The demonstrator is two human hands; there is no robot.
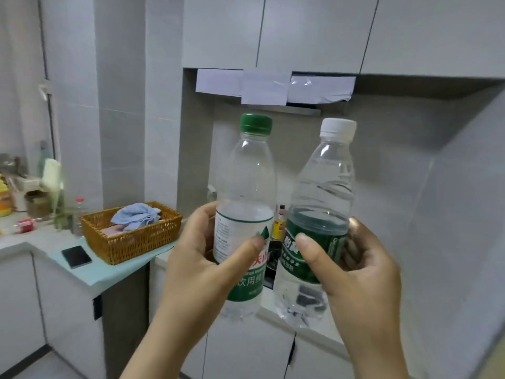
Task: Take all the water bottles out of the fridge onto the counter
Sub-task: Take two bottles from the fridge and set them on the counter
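Bottles of water, two of them, are held up side by side in front of the camera, above the edge of the counter. The left hand is wrapped around the label of the green-capped bottle, thumb across the front and fingers behind; this bottle stands nearly upright. The right hand grips the white-capped bottle at its dark green label, and this one leans slightly to the right. The two bottles sit just beside each other, close at their lower halves.

On the counter to the left lies a woven basket holding a blue cloth, with a dark phone just beside it. Behind the bottles, a small sauce bottle shows in the gap between them. White cabinets hang above.
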